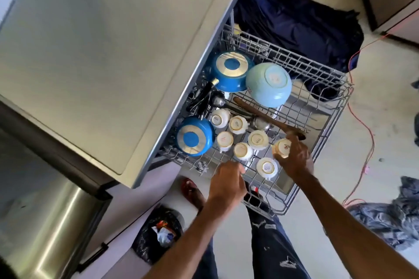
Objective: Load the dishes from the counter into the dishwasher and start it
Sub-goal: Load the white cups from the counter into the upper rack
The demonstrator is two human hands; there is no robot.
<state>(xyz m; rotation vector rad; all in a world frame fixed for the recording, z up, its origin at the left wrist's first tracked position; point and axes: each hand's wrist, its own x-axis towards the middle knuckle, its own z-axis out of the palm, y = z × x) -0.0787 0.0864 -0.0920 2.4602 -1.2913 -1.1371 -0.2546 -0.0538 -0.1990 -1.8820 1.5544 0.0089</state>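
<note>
The dishwasher's wire rack (317, 68) is pulled out from under the counter (102, 41). It holds two upturned blue pans (231, 72) (195, 136), a pale blue bowl (268, 84) upside down, a wooden spoon (267, 116), metal ladles and several white cups set bottom up. My right hand (294, 156) grips one upturned white cup (281, 146) at the rack's right side. My left hand (226, 179) hovers over the rack's near edge with fingers loosely curled, holding nothing, close to another white cup (242, 150).
A dark blue cloth (294, 18) lies beyond the rack. A red cable (367, 133) runs over the floor at right, beside crumpled grey fabric (390, 215). A black bin (158, 233) with rubbish stands near my legs. A steel appliance (56, 222) fills the lower left.
</note>
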